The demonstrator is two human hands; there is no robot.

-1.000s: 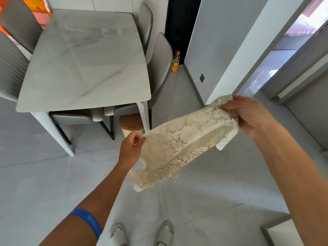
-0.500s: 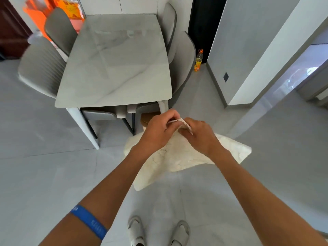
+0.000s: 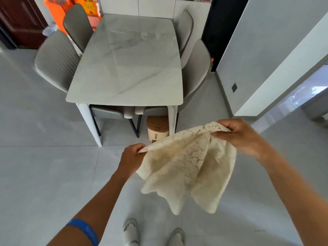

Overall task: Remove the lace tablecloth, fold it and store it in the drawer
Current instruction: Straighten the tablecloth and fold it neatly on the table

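Observation:
The cream lace tablecloth (image 3: 188,167) hangs folded in several layers between my two hands, above the floor in front of the table. My left hand (image 3: 131,157) pinches its left upper corner. My right hand (image 3: 237,135) grips the right upper corner, higher and farther right. The cloth's loose lower corners dangle toward my feet. No drawer is in view.
The bare marble dining table (image 3: 124,64) stands ahead with grey chairs (image 3: 55,59) around it. A small beige bin (image 3: 157,129) sits under its near right corner. A grey wall corner (image 3: 266,55) rises at the right. Tiled floor lies on both sides.
My hands, together at the cloth's top half a second ago, have spread apart again, each holding a corner. The cloth now hangs in a smaller, thicker fold. The view swung left toward the table.

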